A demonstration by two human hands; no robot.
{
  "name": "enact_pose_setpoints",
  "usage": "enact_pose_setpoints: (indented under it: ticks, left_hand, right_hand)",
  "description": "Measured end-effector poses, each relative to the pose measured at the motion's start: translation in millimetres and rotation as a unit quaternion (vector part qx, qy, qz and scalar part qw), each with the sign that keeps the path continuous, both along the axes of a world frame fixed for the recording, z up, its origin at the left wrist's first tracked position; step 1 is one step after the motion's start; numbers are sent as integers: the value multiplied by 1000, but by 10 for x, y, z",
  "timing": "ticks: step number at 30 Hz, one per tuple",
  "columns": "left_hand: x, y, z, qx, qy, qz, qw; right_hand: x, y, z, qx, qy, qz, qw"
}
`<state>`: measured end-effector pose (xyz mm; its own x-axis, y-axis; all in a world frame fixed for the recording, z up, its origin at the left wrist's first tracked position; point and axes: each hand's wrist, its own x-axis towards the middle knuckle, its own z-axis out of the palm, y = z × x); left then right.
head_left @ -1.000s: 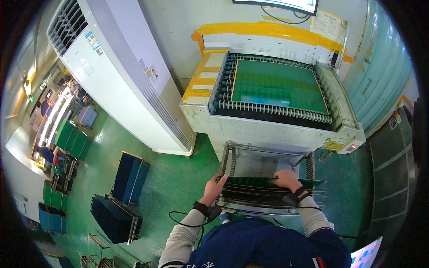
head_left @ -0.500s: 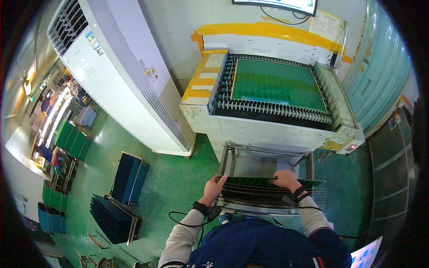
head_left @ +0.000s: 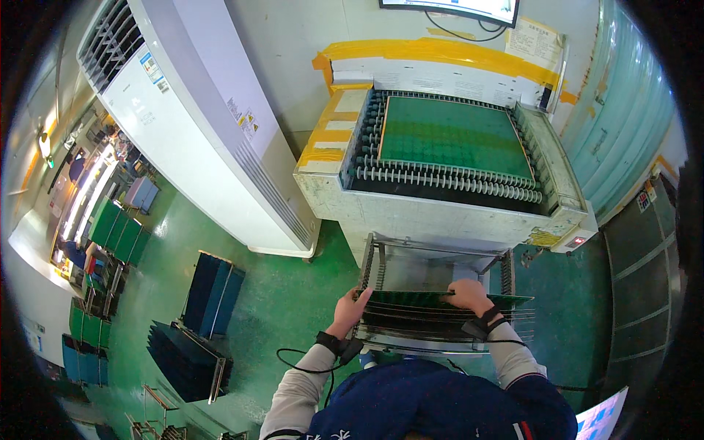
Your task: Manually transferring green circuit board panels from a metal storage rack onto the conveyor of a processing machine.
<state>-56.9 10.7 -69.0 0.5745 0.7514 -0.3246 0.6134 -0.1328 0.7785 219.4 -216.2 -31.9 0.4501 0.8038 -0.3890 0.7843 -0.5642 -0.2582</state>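
A screen (head_left: 451, 9) hangs along the top edge, dark-framed with a pale face. Right of it, a white paper notice (head_left: 534, 42) is stuck to the wall. Small blue, white and yellow labels (head_left: 152, 68) sit on the tall white cabinet. At the lower right, a blue-printed sheet (head_left: 603, 419), perhaps a chart, shows partly.

Green circuit boards (head_left: 440, 299) slotted in rack (head_left: 374, 268)

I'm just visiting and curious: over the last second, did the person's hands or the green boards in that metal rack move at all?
Nothing visibly changed. The left hand and the right hand rest on the top green circuit board in the slotted metal rack exactly as before, and the large green panel lies unmoved on the grey roller conveyor machine.
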Motion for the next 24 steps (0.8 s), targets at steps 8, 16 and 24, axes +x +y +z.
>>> enact_pose_setpoints:
  ticks: [8, 16, 24]
  left_hand:
    - [8, 4, -13, 10, -4, -6, 1000]
    - [11, 9, -36, 7, 0, -1, 1000]
    - [40, -19, 98, -23, 1, 0, 1000]
  right_hand:
    - [-22, 3, 61, -9, 3, -9, 1000]
    - [-23, 7, 73, -5, 0, -12, 1000]
    - [7, -5, 28, -8, 0, -16, 1000]
